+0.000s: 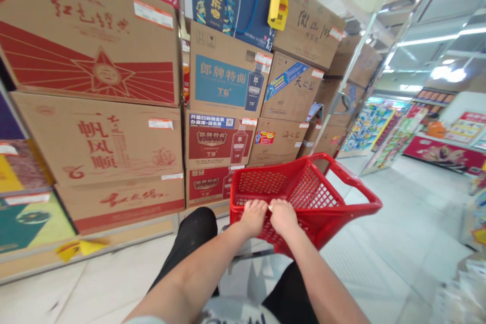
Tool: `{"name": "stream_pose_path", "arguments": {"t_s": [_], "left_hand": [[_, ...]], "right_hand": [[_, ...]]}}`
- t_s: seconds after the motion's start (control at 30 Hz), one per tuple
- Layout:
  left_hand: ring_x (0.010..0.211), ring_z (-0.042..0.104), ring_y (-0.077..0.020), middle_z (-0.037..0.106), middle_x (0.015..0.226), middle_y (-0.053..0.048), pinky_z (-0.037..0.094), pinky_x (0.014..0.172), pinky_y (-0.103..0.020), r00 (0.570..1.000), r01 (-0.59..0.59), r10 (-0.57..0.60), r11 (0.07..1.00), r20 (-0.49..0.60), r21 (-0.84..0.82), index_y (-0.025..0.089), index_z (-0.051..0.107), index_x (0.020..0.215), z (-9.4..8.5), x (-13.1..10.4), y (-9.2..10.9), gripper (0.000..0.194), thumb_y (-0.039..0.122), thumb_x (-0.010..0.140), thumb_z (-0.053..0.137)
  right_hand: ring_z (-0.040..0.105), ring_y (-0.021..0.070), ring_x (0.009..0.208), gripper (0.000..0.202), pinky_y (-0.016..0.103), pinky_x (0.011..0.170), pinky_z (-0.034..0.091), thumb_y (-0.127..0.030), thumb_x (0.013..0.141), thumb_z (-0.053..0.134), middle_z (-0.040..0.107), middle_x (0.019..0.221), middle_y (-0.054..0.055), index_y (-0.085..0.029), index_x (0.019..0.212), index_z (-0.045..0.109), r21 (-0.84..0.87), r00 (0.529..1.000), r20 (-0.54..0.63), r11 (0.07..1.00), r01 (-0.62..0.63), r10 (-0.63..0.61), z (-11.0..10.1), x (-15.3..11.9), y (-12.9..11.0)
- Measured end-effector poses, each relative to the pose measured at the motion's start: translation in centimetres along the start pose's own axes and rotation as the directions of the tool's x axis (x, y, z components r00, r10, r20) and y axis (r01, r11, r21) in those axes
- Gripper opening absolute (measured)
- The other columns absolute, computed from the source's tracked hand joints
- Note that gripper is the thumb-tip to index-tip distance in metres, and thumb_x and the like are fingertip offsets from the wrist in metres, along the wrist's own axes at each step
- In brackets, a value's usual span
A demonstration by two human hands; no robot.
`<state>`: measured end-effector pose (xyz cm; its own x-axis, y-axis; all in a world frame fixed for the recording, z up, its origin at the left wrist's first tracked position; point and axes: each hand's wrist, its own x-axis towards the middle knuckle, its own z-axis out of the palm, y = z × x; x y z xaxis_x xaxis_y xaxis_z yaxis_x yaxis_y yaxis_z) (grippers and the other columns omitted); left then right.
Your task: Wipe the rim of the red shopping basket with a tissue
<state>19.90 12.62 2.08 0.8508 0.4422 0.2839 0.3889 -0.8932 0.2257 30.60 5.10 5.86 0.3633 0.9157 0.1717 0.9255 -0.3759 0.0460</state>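
Observation:
A red plastic shopping cart (355, 211) with a mesh basket stands just in front of me, its long handle loop pointing off to the right. My left hand (253, 216) is closed over the near rim, fingers curled inward. Close beside it, my right hand (283, 215) grips the same rim. The two hands are only a small gap apart. Inside the basket I see only the red mesh walls and floor. My knees, in black trousers, are on either side below the cart.
Stacked cardboard cartons (102, 136) with price labels line the left and middle. A blue gift bag (243, 2) and a yellow price tag (279, 7) are above. A yellow tag (79, 249) hangs low. Pale tiled floor (395, 233) runs right towards shelves (366, 129) and a red-fronted counter (442, 154).

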Motion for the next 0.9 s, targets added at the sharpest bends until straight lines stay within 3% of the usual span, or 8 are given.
{"name": "stream_pose_path", "arguments": {"t_s": [0.13,0.23,0.3,0.4,0.67,0.73,0.83,0.9], "left_hand": [[0.112,0.042,-0.0255,0.053,0.117,-0.009,0.028,0.098,-0.045,1.000,-0.018,0.019,1.000,0.010,-0.015,0.019,0.045,0.114,0.3,-0.4,0.7,0.037,0.019,0.077,0.045],[0.111,0.042,-0.0246,0.053,0.117,-0.009,0.029,0.099,-0.044,0.999,-0.034,0.034,0.999,0.010,-0.028,0.019,0.045,0.115,0.4,-0.6,0.6,0.038,0.019,0.077,0.046],[0.111,0.042,-0.0253,0.053,0.118,-0.009,0.028,0.099,-0.046,0.999,-0.038,0.038,0.999,0.004,-0.035,0.018,0.044,0.116,0.4,-0.6,0.3,0.040,0.019,0.075,0.048],[0.112,0.042,-0.0266,0.052,0.119,-0.010,0.027,0.100,-0.047,0.999,-0.050,0.050,0.998,0.003,-0.048,0.018,0.045,0.115,0.5,-0.5,0.2,0.042,0.020,0.073,0.051],[0.114,0.041,-0.0275,0.051,0.121,-0.011,0.028,0.100,-0.046,0.993,-0.100,0.105,0.990,0.049,-0.097,0.019,0.041,0.121,0.8,-1.3,1.7,0.051,0.022,0.071,0.054],[0.112,0.041,-0.0273,0.051,0.121,-0.011,0.029,0.099,-0.046,0.993,-0.114,0.116,0.991,0.033,-0.076,0.019,0.041,0.121,0.6,-1.3,1.5,0.050,0.023,0.072,0.054],[0.109,0.043,-0.0269,0.051,0.120,-0.010,0.030,0.098,-0.046,0.993,-0.115,0.116,0.993,0.020,-0.034,0.019,0.042,0.120,0.4,-1.0,1.1,0.047,0.025,0.074,0.053],[0.109,0.042,-0.0273,0.050,0.120,-0.011,0.029,0.098,-0.047,0.993,-0.113,0.113,0.994,0.036,-0.016,0.018,0.042,0.119,0.4,-0.7,1.1,0.047,0.024,0.074,0.053]], "right_hand": [[0.061,0.0178,0.078,0.020,0.026,0.070,0.040,-0.026,0.085,0.049,0.067,0.080,0.009,-0.016,0.078,0.065,0.017,0.992,0.126,1.000,0.012,-0.014,-1.2,2.7,1.9],[0.060,0.0196,0.087,0.024,0.028,0.076,0.040,-0.019,0.087,0.041,0.066,0.089,0.011,-0.014,0.089,0.064,0.001,0.997,0.078,1.000,-0.021,0.021,-0.7,1.2,1.0],[0.056,0.0215,0.099,0.028,0.032,0.085,0.037,-0.014,0.088,0.035,0.063,0.102,0.012,-0.016,0.098,0.061,-0.017,1.000,-0.003,1.000,-0.023,0.023,0.0,-0.9,-0.1],[0.053,0.0219,0.102,0.030,0.034,0.089,0.033,-0.013,0.090,0.030,0.060,0.106,0.011,-0.019,0.101,0.058,-0.034,0.995,-0.101,0.999,-0.017,0.014,0.4,-2.8,-0.7],[0.058,0.0228,0.085,0.024,0.033,0.074,0.038,-0.016,0.085,0.039,0.064,0.087,0.011,-0.015,0.086,0.063,-0.024,0.998,0.015,0.997,-0.069,0.069,0.1,-1.8,0.6],[0.055,0.0238,0.092,0.029,0.035,0.081,0.037,-0.013,0.087,0.034,0.063,0.097,0.011,-0.016,0.097,0.062,-0.026,0.995,-0.080,0.998,-0.062,0.059,1.2,-3.2,0.2],[0.047,0.0252,0.109,0.038,0.039,0.093,0.031,-0.011,0.088,0.033,0.055,0.119,0.013,-0.017,0.121,0.052,-0.037,0.949,-0.316,0.999,0.003,-0.015,2.6,-5.0,0.0],[0.048,0.0244,0.107,0.038,0.037,0.092,0.032,-0.011,0.088,0.035,0.057,0.116,0.012,-0.017,0.120,0.053,-0.016,0.957,-0.290,1.000,0.002,-0.006,2.5,-4.8,0.6]]}}
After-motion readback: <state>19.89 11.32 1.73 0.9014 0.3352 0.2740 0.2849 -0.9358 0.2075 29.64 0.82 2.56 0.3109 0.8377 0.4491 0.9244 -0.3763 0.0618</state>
